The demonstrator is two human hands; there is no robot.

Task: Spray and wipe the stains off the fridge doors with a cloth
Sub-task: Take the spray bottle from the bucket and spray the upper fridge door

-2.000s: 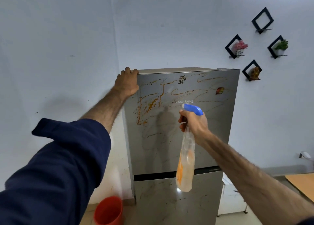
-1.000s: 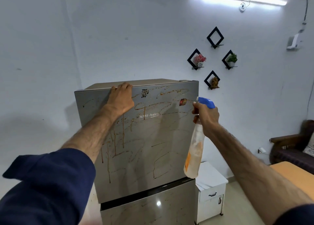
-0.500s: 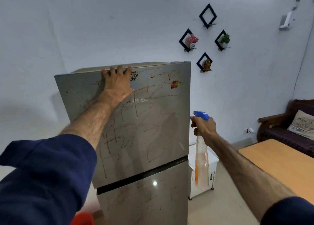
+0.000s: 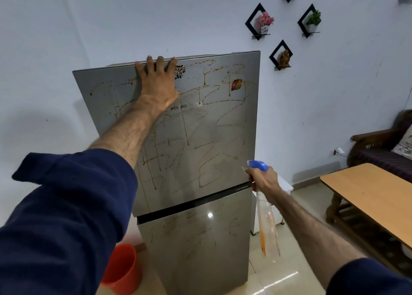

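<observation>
A grey two-door fridge stands before me, its upper door (image 4: 214, 134) streaked with brown-orange drips and its lower door (image 4: 200, 245) marked with fainter stains. My left hand (image 4: 157, 84) rests flat on the upper door, fingers hooked over its top edge. My right hand (image 4: 264, 179) grips a clear spray bottle (image 4: 267, 230) with a blue trigger head, held low by the fridge's right edge, level with the gap between the doors. No cloth is in view.
A red bucket (image 4: 121, 270) sits on the floor left of the fridge. A small white cabinet (image 4: 284, 183) stands behind its right side. A wooden table (image 4: 367, 194) and a dark sofa (image 4: 383, 149) are at the right. Diamond wall shelves (image 4: 281, 55) hang above.
My right hand has lowered the spray bottle from beside the top of the door down to the gap between the doors. My left hand slid right along the top edge and stays there.
</observation>
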